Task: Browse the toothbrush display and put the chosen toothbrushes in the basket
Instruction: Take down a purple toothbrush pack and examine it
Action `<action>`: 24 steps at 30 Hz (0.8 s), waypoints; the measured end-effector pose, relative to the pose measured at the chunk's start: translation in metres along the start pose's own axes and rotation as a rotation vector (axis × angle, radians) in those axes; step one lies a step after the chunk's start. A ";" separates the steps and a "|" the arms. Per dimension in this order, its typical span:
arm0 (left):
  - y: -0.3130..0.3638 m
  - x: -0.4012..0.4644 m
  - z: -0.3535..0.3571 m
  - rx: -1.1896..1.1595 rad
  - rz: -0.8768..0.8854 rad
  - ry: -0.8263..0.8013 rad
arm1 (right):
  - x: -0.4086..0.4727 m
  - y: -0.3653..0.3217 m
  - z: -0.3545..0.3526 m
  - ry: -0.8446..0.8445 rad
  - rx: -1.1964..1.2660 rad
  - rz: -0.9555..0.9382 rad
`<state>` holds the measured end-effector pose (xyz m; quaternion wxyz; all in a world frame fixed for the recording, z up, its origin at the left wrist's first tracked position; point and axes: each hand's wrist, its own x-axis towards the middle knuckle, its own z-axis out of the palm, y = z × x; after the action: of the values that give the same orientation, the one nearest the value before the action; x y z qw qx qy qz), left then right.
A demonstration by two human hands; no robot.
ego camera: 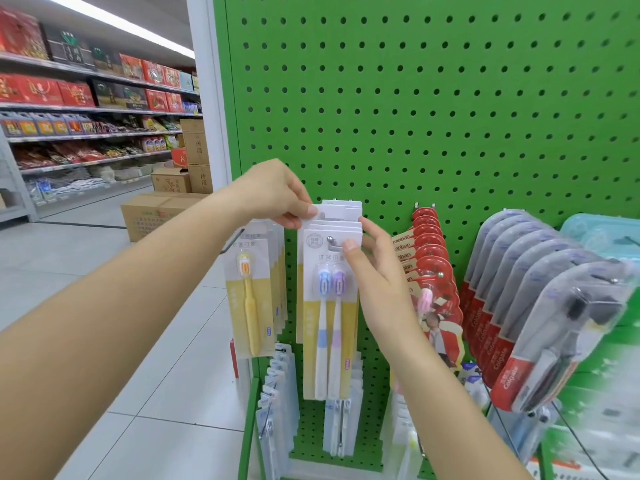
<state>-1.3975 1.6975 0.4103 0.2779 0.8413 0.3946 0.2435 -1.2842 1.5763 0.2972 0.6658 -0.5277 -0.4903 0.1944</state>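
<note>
A twin pack with a blue and a purple toothbrush [329, 306] hangs at the front of a row of like packs on a metal hook [333, 241] of the green pegboard [415, 98]. My left hand [277, 195] pinches the top left corners of the packs behind it. My right hand [377, 271] pinches the front pack's top right edge, thumb on the card near the hook. No basket is in view.
A yellow single-toothbrush pack [249, 296] hangs to the left, red packs [433, 271] and Colgate packs [540, 313] to the right, more packs on hooks below. Cardboard boxes [156, 209] stand on the tiled aisle floor at left, beside stocked shelves [86, 109].
</note>
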 end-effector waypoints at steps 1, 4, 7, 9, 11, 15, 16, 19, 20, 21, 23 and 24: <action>0.001 0.001 0.002 -0.003 0.008 -0.010 | 0.000 0.000 0.000 -0.002 0.003 0.001; 0.005 0.003 0.006 0.011 0.031 -0.043 | -0.001 -0.001 -0.002 -0.004 0.010 0.011; 0.008 0.003 0.008 0.036 0.050 -0.061 | -0.003 -0.003 -0.001 -0.019 -0.011 -0.001; 0.009 0.003 0.010 0.055 0.061 -0.086 | -0.004 -0.005 -0.001 -0.027 -0.025 -0.001; 0.007 0.005 0.013 0.066 0.063 -0.105 | -0.004 -0.007 -0.002 -0.029 -0.018 -0.007; 0.005 0.008 0.010 0.102 0.072 -0.150 | -0.001 -0.013 -0.001 -0.018 0.029 -0.003; 0.004 0.008 0.008 0.110 0.078 -0.175 | 0.000 -0.015 -0.001 -0.016 0.041 -0.001; 0.002 0.011 0.001 0.124 0.121 -0.131 | 0.003 -0.019 0.000 -0.017 0.052 0.002; 0.001 0.015 0.001 0.141 0.148 -0.057 | 0.003 -0.020 0.000 -0.020 0.053 0.005; 0.001 0.018 0.001 0.174 0.178 0.027 | 0.003 -0.021 0.000 -0.023 0.052 0.005; -0.001 0.023 0.004 0.266 0.216 0.119 | 0.003 -0.020 0.000 -0.031 0.046 0.000; -0.002 0.026 0.006 0.301 0.219 0.109 | 0.003 -0.020 0.000 -0.035 0.043 -0.002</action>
<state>-1.3802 1.7173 0.4096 0.0989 0.8968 0.3472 0.2557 -1.2880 1.5715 0.3163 0.6686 -0.5093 -0.4981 0.2133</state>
